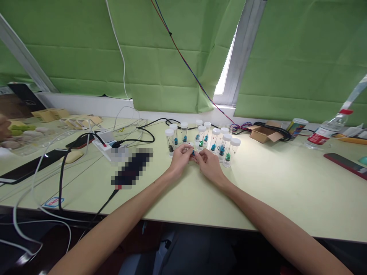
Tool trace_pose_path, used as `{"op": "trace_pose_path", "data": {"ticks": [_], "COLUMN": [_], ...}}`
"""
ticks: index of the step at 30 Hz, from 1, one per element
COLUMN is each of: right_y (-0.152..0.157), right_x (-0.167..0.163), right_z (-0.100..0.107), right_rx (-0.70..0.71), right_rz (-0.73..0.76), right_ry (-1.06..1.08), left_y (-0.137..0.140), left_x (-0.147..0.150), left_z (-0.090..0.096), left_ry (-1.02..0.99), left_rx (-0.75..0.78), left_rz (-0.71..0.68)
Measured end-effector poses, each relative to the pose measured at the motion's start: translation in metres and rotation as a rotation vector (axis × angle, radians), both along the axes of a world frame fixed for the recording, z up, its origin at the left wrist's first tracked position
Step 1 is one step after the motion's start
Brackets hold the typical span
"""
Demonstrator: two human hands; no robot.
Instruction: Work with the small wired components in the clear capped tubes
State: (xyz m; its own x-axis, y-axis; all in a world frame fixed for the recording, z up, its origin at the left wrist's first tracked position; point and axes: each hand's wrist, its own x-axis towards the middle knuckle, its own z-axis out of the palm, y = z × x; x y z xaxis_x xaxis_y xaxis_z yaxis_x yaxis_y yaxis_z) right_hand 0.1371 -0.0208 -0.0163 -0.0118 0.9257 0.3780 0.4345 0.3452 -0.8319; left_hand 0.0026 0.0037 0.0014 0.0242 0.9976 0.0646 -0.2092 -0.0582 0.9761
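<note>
Both hands meet over the table, just in front of a group of clear vials with white caps (235, 142). Between the fingertips is a small blue piece (193, 152), mostly covered, so its exact kind does not show. My left hand (180, 157) pinches it from the left side. From the right, the fingers of my right hand (210, 166) close on the same piece. Several of the vials hold small blue or green pieces with thin dark stems, such as the green one (228, 157) beside my right hand.
Left of my hands lie a pixelated dark device (132, 168) on a cable and a white power strip (106, 147). An open cardboard box (265, 133), a can (297, 128) and a water bottle (323, 131) stand at the back right. Another person's hand (3, 128) shows at the far left.
</note>
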Motion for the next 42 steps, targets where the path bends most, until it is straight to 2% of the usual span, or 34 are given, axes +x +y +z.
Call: {"op": "trace_pose_path", "data": {"ticks": [42], "right_y": [-0.0016], "right_x": [0.0000], "right_z": [0.0030], "right_rx": [-0.027], "right_rz": [0.000], "right_ry": [-0.029], "left_y": [-0.0028], "left_x": [0.0008], "left_z": [0.0028], "left_ry": [0.023], "left_rx": [-0.015], "left_rz": [-0.060]}}
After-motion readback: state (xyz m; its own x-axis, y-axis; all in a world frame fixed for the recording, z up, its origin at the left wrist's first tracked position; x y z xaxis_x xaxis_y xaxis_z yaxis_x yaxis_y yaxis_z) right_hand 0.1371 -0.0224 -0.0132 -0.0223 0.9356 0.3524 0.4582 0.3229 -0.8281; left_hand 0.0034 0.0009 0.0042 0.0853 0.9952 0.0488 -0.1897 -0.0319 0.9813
